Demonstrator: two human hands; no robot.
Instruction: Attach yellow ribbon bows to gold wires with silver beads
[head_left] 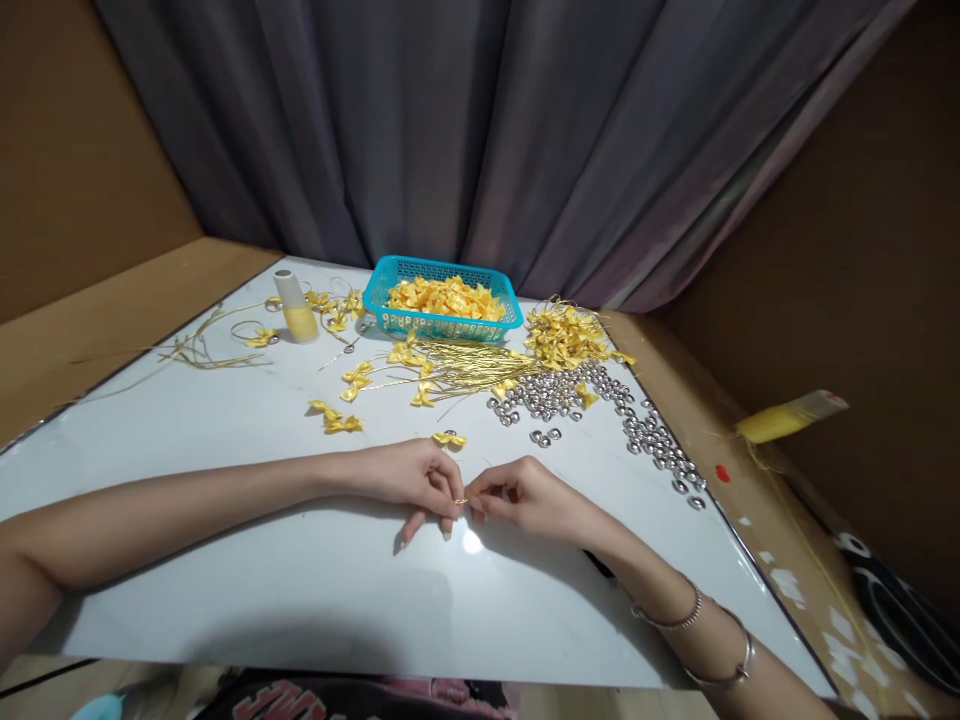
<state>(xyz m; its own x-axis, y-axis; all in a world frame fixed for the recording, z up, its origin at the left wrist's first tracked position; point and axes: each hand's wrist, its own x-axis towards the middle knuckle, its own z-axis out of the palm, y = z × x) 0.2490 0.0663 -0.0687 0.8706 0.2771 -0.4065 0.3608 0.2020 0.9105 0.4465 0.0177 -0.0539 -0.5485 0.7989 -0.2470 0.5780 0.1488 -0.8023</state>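
Over the white tabletop, my left hand (427, 485) and my right hand (521, 495) meet with their fingertips pinched. A short bit of gold cord (461, 501) runs between the two pinches; most of it is hidden by my fingers. Just behind my left hand lies a yellow ribbon bow (450, 440) with a silver piece at its middle. Several more yellow bows (335, 416) lie to the left of it. Gold cords (472, 366) are laid out side by side in a bundle farther back, some with bows at their ends.
A blue basket (379, 290) at the back holds many yellow bows. To its right are a heap of corded bows (566, 335) and scattered silver beads (547, 395). A yellow-and-white bottle (296, 308) stands back left. Past the right edge are a yellow spool (791, 415) and dark-handled scissors (892, 615).
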